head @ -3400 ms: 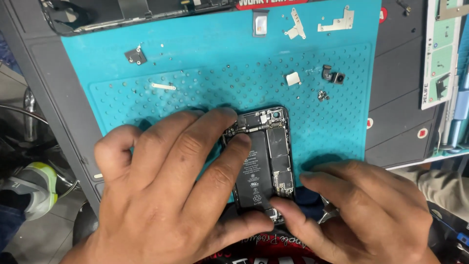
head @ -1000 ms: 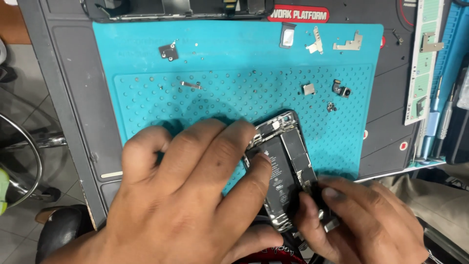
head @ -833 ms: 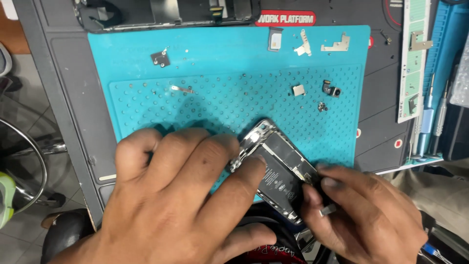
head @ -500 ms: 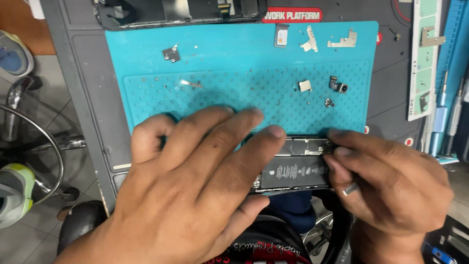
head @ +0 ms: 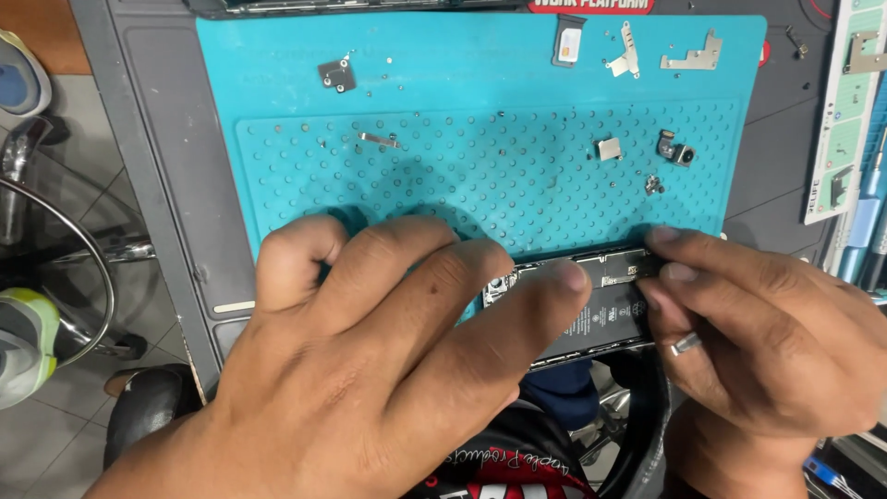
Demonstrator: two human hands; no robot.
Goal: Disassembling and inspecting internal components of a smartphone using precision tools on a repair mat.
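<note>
An opened phone body (head: 591, 310) with its black battery exposed lies sideways at the near edge of the teal work mat (head: 480, 129). My left hand (head: 370, 370) spreads flat over the phone's left half, fingers pressing it down. My right hand (head: 767, 342), with a ring on one finger, grips the phone's right end with thumb and fingertips. Much of the phone is hidden under both hands.
Small metal brackets (head: 688, 57), a shield plate (head: 336, 74), a camera module (head: 677, 152), a thin metal strip (head: 379, 140) and tiny screws lie on the mat. A parts tray (head: 845, 111) and blue tools (head: 864, 222) stand at the right. A stool frame (head: 65, 268) is below left.
The phone has been rotated from upright to lying sideways, and it has slid toward the mat's near edge. My right hand moved to its right end; my left hand stays pressed on it.
</note>
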